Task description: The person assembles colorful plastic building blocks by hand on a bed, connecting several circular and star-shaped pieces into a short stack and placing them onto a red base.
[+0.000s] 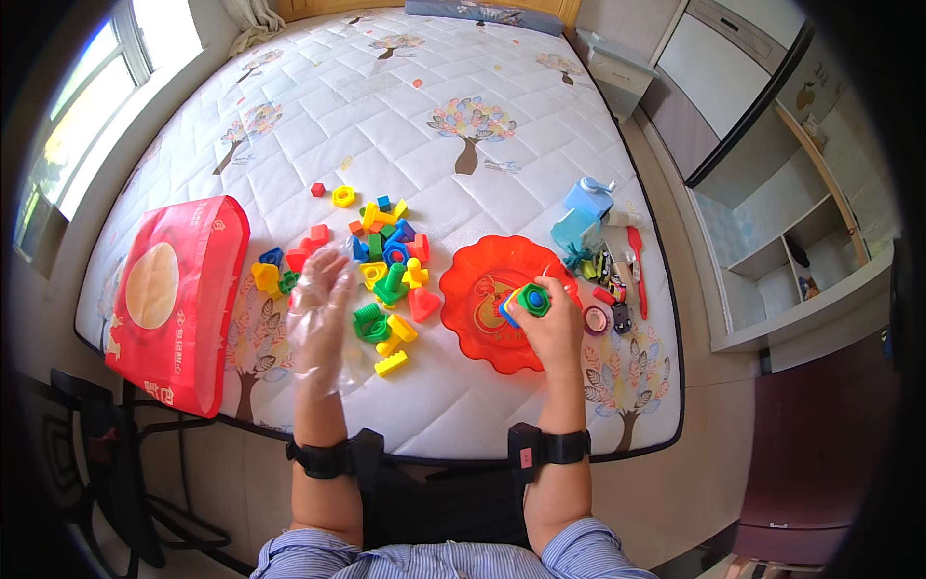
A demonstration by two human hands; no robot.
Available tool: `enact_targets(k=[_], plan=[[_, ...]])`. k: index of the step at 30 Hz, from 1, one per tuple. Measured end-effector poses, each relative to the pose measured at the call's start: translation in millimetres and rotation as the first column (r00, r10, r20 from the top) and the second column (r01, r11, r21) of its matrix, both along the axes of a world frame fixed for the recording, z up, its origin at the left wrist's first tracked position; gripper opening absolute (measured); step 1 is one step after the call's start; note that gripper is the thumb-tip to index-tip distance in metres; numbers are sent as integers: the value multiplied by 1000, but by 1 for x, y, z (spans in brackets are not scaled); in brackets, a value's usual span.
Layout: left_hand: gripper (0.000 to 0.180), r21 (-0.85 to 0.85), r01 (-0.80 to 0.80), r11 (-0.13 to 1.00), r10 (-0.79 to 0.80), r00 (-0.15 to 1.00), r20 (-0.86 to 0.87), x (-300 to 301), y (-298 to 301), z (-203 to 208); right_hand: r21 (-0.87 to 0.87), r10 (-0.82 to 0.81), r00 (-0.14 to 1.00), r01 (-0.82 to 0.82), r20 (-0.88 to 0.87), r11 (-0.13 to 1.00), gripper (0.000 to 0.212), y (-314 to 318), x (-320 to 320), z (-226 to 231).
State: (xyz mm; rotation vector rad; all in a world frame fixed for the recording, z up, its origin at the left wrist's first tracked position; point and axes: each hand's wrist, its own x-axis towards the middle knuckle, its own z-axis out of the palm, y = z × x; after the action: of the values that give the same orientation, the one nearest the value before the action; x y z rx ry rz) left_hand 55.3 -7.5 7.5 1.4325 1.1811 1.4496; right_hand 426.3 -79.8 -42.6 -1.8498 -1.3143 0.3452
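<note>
My left hand [323,299], in a clear loose plastic glove, is held over the mattress with its fingers stretched out and nothing visibly in them. Just right of it lies a pile of toy nuts and bolts, among them a green bolt [391,287], a green nut [370,323] and a red nut [423,305]. My right hand [554,333], bare, is closed around a stack of toy nuts [532,300] in green, yellow and blue, with a blue tip in the green one. It is above the right part of a red scalloped plate [473,340].
A red bag [154,299] lies at the left. Right of the plate are a light blue bottle [588,198], a red toothbrush-like stick [639,270], a roll of tape [596,319] and small items. The mattress's dark edge [682,376] runs along the right and front.
</note>
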Motion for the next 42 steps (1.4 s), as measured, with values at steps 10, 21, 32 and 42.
enact_targets(k=[10, 21, 32, 42], plan=[[74, -68, -201, 977, 192, 973, -130, -64, 14, -9, -95, -4, 961, 32, 277, 995, 73, 19, 7, -32], [57, -70, -176, 982, 142, 930, -340, -60, 21, -21, 128, 7, 999, -1, -44, 992, 56, 14, -17, 15], [41, -75, 18, 997, -69, 647, -759, -37, 9, -39, 7, 405, 777, -459, -483, 889, 25, 17, -130, 18], [27, 211, -26, 977, 151, 784, -603, -32, 21, -55, -115, 332, 708, -503, -624, 857, 33, 18, -157, 24]])
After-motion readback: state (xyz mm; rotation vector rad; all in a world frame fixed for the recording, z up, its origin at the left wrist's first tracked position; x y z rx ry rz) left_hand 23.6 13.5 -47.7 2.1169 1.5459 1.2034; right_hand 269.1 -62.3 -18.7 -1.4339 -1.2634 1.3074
